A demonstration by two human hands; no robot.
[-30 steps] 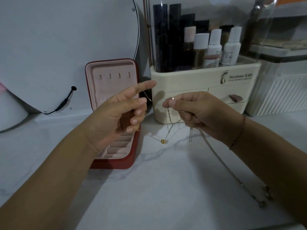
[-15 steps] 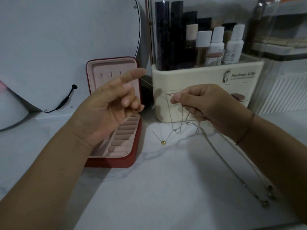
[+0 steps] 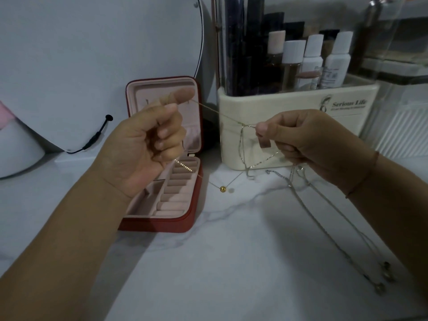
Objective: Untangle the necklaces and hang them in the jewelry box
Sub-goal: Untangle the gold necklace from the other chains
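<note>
Left hand (image 3: 143,144) fisted tighter on gold chain (image 3: 215,111), taut; right hand (image 3: 308,140) pinches tangle (image 3: 245,124).

Left hand (image 3: 143,149): mine, lifted from beside the tray of the jewelry box (image 3: 159,224) to the level of its lid; the lower three fingers, loose before, are now curled into the palm.
Right hand (image 3: 308,142): mine, drawn off to the right, so the gap between my hands is wider.
Gold chain (image 3: 217,112): slack a second ago, now a taut straight line from my hooked left index finger (image 3: 183,95) to my right pinch.
Tangle (image 3: 242,144): lifted higher, hanging under my right fingertips.
</note>
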